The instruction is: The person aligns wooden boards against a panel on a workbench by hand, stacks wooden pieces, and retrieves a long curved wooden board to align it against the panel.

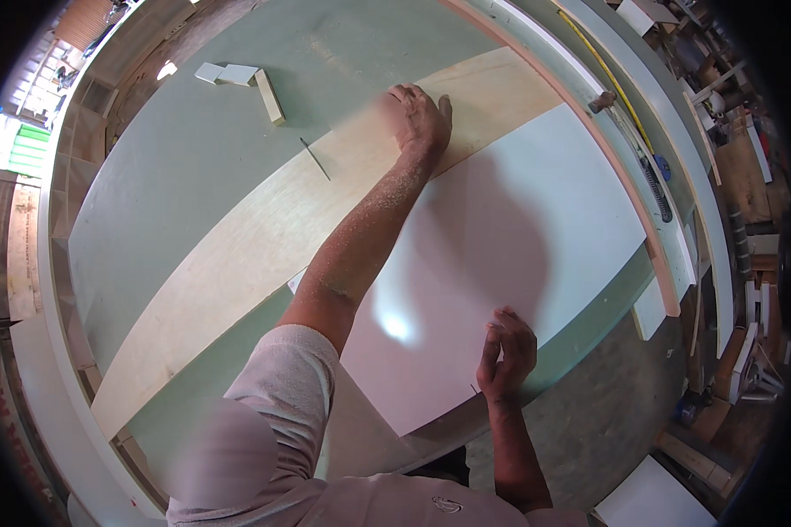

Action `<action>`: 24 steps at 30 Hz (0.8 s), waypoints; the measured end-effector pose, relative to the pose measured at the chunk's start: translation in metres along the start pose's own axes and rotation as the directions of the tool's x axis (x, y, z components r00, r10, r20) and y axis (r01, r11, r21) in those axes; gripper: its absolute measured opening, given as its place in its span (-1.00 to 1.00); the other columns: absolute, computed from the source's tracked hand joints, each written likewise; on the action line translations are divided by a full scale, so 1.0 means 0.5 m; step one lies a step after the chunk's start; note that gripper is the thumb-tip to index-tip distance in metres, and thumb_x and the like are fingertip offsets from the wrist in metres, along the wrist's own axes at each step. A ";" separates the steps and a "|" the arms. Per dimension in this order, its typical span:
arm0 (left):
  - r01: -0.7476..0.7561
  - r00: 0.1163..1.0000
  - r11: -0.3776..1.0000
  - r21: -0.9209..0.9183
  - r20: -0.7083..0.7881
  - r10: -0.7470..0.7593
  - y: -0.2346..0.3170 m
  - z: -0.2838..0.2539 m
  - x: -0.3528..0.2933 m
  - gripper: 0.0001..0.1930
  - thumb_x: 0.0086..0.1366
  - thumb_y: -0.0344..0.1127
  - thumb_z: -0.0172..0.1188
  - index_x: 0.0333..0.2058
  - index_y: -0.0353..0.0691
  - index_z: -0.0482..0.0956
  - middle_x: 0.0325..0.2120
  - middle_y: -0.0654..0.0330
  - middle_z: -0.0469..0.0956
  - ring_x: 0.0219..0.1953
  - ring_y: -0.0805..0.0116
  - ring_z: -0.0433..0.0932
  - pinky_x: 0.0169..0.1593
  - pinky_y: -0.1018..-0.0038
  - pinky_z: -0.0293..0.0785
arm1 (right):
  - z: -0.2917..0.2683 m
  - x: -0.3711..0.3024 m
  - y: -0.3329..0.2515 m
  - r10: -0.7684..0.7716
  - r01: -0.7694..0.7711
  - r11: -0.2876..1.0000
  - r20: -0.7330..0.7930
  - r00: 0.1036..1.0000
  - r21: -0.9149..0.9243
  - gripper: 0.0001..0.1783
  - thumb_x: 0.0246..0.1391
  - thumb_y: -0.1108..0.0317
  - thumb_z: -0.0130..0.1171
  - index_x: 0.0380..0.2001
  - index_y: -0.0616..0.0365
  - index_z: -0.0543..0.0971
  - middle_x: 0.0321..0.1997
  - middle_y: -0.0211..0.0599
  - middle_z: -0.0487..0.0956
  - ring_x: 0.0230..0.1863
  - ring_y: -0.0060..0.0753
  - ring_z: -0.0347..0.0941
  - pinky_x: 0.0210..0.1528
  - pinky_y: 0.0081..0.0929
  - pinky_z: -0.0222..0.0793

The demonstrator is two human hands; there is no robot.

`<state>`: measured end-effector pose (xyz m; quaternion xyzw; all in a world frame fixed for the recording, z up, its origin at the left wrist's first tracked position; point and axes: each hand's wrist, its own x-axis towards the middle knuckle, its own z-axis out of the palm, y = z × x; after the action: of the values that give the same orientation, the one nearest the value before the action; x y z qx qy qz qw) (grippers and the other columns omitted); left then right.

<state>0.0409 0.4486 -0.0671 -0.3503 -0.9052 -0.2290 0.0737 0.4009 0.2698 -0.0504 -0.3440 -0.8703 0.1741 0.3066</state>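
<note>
A long pale plywood strip (pixel 237 237) with a curved far edge lies across the green tabletop (pixel 176 167). My left hand (pixel 419 121) rests on its far part, fingers forward and thumb apart; a blur covers part of it. A white panel (pixel 492 263) lies against the strip's near edge, shaded by my shadow. At the panel's near right edge is my right hand (pixel 508 353), its fingers curled; what they hold, if anything, is hidden. A short dark mark or thin object (pixel 475 389) shows beside that hand. A thin dark rod (pixel 315 159) lies over the strip's far edge.
Small wood blocks (pixel 269 97) sit at the far left of the tabletop. Along the right, a brown wooden rail (pixel 624 171) borders a channel with a hammer (pixel 602 102), a yellow tape (pixel 606 75) and a black coiled part (pixel 656 189). Offcuts (pixel 747 360) clutter the right side.
</note>
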 end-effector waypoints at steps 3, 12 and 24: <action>-0.024 0.989 0.997 0.067 -0.142 0.034 -0.005 0.011 0.008 -0.24 0.33 0.17 0.14 0.06 -0.60 0.46 -0.02 -0.24 0.46 0.12 -0.11 0.36 0.32 0.01 0.10 | 0.003 0.007 -0.005 0.000 0.000 1.000 0.006 1.000 -0.007 -0.83 0.29 0.34 0.06 -0.30 0.15 0.60 -0.02 -0.23 0.65 0.10 -0.06 0.59 0.18 -0.05 0.42; -0.001 0.997 0.999 0.044 -0.082 0.005 -0.013 -0.003 0.021 -0.26 0.34 0.16 0.13 0.08 -0.58 0.45 -0.01 -0.21 0.45 0.15 -0.12 0.35 0.38 -0.01 0.06 | 0.019 0.024 -0.012 0.008 -0.008 1.000 0.011 1.000 0.001 -0.84 0.27 0.36 0.06 -0.30 0.16 0.60 -0.04 -0.20 0.65 0.10 -0.03 0.59 0.17 -0.02 0.43; 0.016 0.995 0.996 0.082 -0.102 -0.007 -0.025 -0.006 0.042 -0.28 0.35 0.16 0.12 0.07 -0.54 0.48 -0.01 -0.18 0.46 0.16 -0.10 0.36 0.39 -0.04 0.05 | 0.042 0.038 -0.017 -0.014 0.014 1.000 -0.009 1.000 -0.010 -0.84 0.26 0.36 0.07 -0.31 0.15 0.60 -0.04 -0.21 0.65 0.09 -0.02 0.59 0.13 -0.02 0.46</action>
<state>0.0169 0.4520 -0.0627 -0.3296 -0.9110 -0.2093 0.1328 0.3721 0.2754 -0.0538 -0.3403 -0.8720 0.1662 0.3101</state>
